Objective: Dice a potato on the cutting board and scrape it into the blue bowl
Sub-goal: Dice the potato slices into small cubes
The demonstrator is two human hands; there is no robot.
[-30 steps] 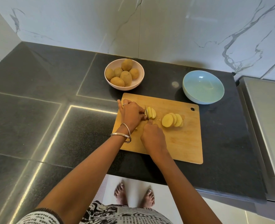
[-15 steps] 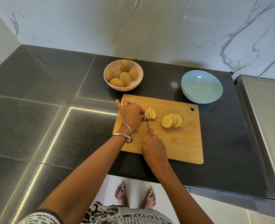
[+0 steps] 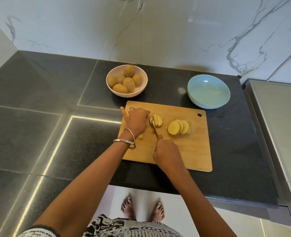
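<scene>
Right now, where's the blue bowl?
Head view: the blue bowl sits on the black counter at upper right, just beyond the cutting board's far right corner, right of the pink potato bowl.

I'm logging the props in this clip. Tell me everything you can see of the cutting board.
The cutting board is a light wooden-looking rectangle with rounded corners and a small hanging hole near its far right corner. It lies flat on the dark countertop, close in front of both bowls. A fanned row of potato slices rests right of centre; the left hand steadies a part-cut stack of slices on it, and the right hand holds a knife to that stack.
</scene>
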